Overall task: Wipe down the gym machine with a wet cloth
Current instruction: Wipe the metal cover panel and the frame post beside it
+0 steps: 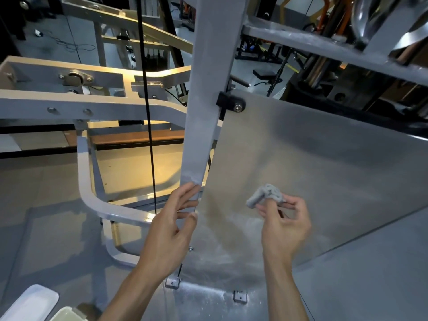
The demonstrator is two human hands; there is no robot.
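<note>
Two hands are at work on the gym machine, whose grey painted upright post (208,89) is a flat-faced square tube with a matt, slightly chalky finish. Beside it stands one large shield panel (312,170), a smooth translucent sheet, hazy and streaked, with whitish speckled residue toward its lower edge. The left hand (169,230) has its fingers extended and resting against the foot of the post where it meets the panel edge; it grips nothing. The right hand (283,225) pinches the wet cloth (264,195) between thumb and fingertips; the cloth is a small grey wad, knobbly and crumpled, held just in front of the panel surface, though whether it touches the panel cannot be told. One black clamp block with a round bolt head (231,103) fixes the panel to the post. Two small metal brackets (172,282) sit at the panel's base, each with visible screw holes. One thin black cable (148,112) runs straight down to the left of the post. Behind it, curved grey tubular frame members (92,195) show a glossy painted sheen. The floor (46,216) is dull grey and smooth.
</note>
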